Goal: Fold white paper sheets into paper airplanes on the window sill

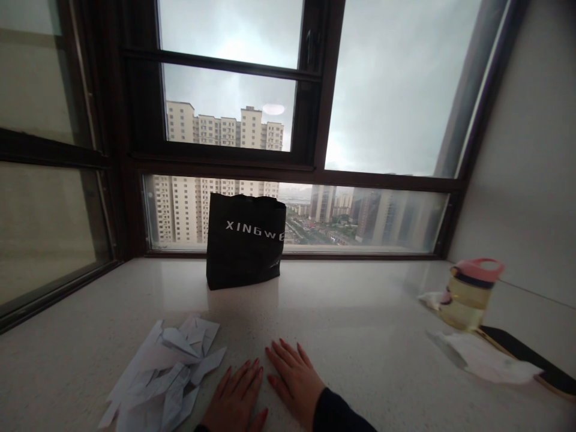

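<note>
Both of my hands rest palm down on the pale speckled sill (351, 312). My left hand (236, 396) lies flat with its fingers stretched forward, just right of a loose heap of folded white papers (171, 372). Beside it, my right hand (294, 378) is also flat, fingers a little spread, a dark sleeve at its wrist. Neither hand holds anything. Beyond them a black bag (245, 258) with white lettering stands upright near the window.
On the right stands a yellowish drink bottle (470, 294) with a pink lid. Close to it lie a crumpled white tissue or wrapper (495, 360) and a flat dark object (531, 354), perhaps a phone. Brown-framed windows (387, 180) close off the back and left; a white wall (531, 180) bounds the right.
</note>
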Tool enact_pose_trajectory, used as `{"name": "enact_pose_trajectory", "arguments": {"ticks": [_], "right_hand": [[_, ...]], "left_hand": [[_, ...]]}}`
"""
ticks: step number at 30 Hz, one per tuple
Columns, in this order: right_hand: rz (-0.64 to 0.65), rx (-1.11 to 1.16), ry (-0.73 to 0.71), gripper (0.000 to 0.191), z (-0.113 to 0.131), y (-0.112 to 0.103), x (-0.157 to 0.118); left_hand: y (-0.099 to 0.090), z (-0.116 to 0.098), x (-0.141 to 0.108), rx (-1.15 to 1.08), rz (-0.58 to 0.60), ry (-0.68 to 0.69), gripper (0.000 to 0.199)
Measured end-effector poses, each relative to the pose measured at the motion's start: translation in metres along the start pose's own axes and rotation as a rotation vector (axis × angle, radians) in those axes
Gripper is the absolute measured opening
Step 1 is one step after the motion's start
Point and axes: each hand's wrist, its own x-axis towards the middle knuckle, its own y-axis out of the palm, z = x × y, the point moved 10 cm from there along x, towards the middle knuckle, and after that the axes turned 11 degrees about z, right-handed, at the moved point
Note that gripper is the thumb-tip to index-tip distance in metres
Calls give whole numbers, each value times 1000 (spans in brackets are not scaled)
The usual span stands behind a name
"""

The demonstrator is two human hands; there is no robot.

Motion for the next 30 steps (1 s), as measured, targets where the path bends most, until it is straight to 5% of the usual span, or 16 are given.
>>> {"name": "enact_pose_trajectory", "arguments": {"ticks": [30], "right_hand": [[-6,-2,4,42,0,-1,0]], "left_hand": [[7,4,1,-71,60,-42,50]]}}
